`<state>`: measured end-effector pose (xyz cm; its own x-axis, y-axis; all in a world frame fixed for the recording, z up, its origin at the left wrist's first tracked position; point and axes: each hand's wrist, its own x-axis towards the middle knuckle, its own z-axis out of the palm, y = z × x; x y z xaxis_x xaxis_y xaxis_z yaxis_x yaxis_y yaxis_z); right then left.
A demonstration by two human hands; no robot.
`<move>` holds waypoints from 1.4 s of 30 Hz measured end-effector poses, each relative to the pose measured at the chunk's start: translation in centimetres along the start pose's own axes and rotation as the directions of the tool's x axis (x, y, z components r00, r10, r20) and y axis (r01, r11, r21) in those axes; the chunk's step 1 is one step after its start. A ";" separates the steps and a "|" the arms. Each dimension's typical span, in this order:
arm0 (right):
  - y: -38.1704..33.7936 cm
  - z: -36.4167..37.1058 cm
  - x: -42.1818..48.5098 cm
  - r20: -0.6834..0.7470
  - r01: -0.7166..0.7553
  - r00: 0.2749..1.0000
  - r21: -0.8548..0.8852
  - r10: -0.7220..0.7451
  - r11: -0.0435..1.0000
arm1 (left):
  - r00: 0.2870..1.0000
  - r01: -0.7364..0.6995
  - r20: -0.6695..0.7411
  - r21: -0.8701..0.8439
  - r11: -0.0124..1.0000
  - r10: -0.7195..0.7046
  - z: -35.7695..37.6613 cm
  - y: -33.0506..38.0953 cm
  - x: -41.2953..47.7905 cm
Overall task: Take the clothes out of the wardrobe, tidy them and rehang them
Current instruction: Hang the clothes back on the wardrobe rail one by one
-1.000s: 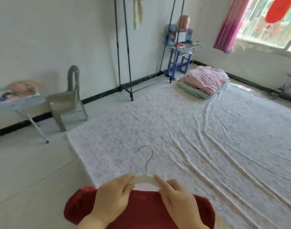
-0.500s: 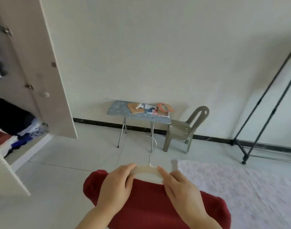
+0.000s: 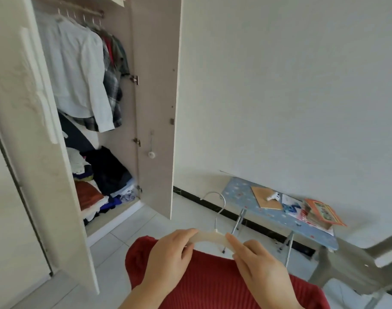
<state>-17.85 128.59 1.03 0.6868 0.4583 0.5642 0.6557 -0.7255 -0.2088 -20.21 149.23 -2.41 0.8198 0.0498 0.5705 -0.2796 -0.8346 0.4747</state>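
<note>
**A:** A white-walled, pale-tiled room. The open cream wardrobe (image 3: 154,97) stands far left, its metal hanging rail (image 3: 79,11) crowded with a white long-sleeved shirt (image 3: 79,70) and other clothes.

**B:** And the garment?

**A:** The red ribbed knit sweater (image 3: 212,284) sits on a cream plastic hanger with a wire hook (image 3: 212,236), near centre, well apart from the rail. The left hand (image 3: 168,259) and right hand (image 3: 261,268) each pinch a hanger arm.

**B:** Then the person should probably hold it level, lift by the hook, and part the hung shirts first.
</note>
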 end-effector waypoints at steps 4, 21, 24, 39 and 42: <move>2.2 5.4 8.6 -0.009 0.122 0.993 0.058 -0.121 0.991 | 0.993 0.110 -0.046 0.048 0.993 -0.108 0.8 -5.8 5.6; 3.8 25.9 43.8 0.019 0.442 0.882 0.308 -0.470 0.842 | 0.821 0.506 -0.391 0.157 0.848 -0.417 -1.6 -29.8 28.3; 2.3 29.9 49.3 0.022 0.467 0.868 0.303 -0.496 0.831 | 0.808 0.509 -0.421 0.145 0.848 -0.413 -2.3 -35.3 31.6; -7.0 46.4 75.9 0.019 0.582 0.786 0.312 -0.617 0.751 | 0.746 0.587 -0.537 0.251 0.770 -0.394 -11.0 -57.6 47.5; -9.2 48.9 81.6 -0.048 0.614 0.762 0.370 -0.645 0.697 | 0.715 0.632 -0.566 0.271 0.726 -0.411 -14.3 -61.2 50.7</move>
<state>47.50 197.84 9.92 0.0853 0.7927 0.6036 0.9949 -0.0348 -0.0949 31.34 210.66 7.08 0.4182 0.6892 0.5917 0.4505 -0.7230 0.5237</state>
